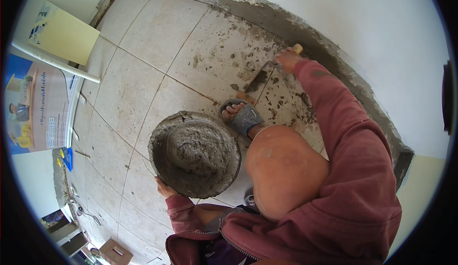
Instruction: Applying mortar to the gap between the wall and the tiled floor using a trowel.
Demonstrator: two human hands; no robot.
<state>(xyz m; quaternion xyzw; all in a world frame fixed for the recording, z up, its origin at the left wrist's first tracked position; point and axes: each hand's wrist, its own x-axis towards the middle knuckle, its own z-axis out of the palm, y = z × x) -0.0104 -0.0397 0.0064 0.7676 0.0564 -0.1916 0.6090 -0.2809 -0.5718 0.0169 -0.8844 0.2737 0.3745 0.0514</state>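
My right hand (288,59) grips a trowel with a pale handle (297,48); its mortar-smeared blade (257,81) is angled low over the spattered tiles beside the rough grey strip (336,69) along the wall's foot. A small orange-brown piece (244,95) lies by the blade. My left hand (164,188) is closed on the lower-left edge of a round bucket (155,150) holding wet grey mortar (195,148). My sandalled foot (241,117) stands between bucket and trowel, and my bent bare knee (286,172) sits to the bucket's right.
At left, a pale yellow board (71,38), a white bar (71,67) and a printed banner (52,112) stand by the wall, with a small blue-and-yellow object (67,159) below. A cable (93,217) and a cardboard box (116,251) lie at lower left.
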